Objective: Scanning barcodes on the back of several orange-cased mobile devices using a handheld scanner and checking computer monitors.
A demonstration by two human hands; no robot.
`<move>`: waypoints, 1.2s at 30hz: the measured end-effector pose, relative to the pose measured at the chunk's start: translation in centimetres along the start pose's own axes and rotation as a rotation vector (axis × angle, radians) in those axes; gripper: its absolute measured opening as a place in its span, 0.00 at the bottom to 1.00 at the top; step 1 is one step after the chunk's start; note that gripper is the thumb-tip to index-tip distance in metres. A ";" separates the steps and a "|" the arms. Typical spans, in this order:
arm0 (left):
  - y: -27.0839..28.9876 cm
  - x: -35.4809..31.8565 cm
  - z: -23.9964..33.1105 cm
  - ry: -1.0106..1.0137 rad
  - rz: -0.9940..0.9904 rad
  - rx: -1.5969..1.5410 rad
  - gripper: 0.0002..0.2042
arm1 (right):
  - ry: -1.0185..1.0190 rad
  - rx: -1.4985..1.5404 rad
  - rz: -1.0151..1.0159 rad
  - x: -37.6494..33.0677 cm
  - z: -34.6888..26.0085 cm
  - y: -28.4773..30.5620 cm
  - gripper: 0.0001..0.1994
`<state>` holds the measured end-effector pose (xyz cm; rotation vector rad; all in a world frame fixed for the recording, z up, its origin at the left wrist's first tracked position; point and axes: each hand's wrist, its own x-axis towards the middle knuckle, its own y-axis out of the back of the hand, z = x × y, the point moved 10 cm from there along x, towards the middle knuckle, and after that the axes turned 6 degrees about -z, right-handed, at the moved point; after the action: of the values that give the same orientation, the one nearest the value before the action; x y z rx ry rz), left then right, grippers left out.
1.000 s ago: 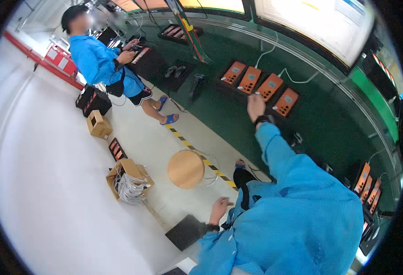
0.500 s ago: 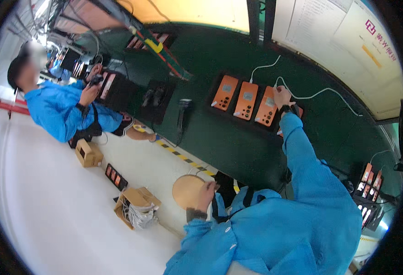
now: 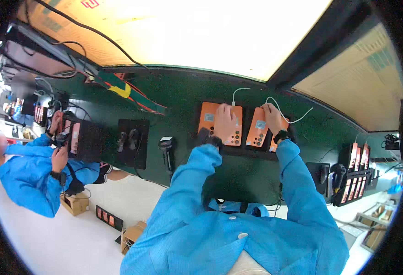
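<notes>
The left hand (image 3: 225,123) and right hand (image 3: 273,120) are showing bent, narrow-set fingers over orange smartphones (image 3: 258,130) lying beneath them; whether they are gripping, I cannot tell. A white cable (image 3: 291,122) is looping beside the right hand.

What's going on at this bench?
A person in a blue jacket is working with both hands over a row of orange phones on a black tray. The left hand is over the second phone from the left; the right hand is at the top end of the third and fourth, beside a white cable. Whether the fingers grip anything isn't clear. A dark handheld scanner stands left of the tray. Farther left, a co-worker handles something else.
</notes>
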<state>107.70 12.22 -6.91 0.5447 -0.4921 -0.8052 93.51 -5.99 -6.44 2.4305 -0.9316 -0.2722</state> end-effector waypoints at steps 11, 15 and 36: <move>-1.6 6.3 -2.3 0.226 -0.240 -0.122 0.16 | -0.106 -0.173 0.214 -0.1 0.3 1.5 0.16; -0.6 3.2 -0.4 0.276 -0.213 -0.540 0.16 | -0.194 -0.186 0.336 -1.9 0.6 4.6 0.17; 2.9 0.7 3.7 -0.056 0.347 -0.043 0.10 | -0.583 0.133 -0.110 -13.0 6.9 1.5 0.14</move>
<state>107.41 12.36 -2.17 0.3830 -0.5998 -0.4985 80.56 -0.98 -11.43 2.5727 -1.0753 -1.0284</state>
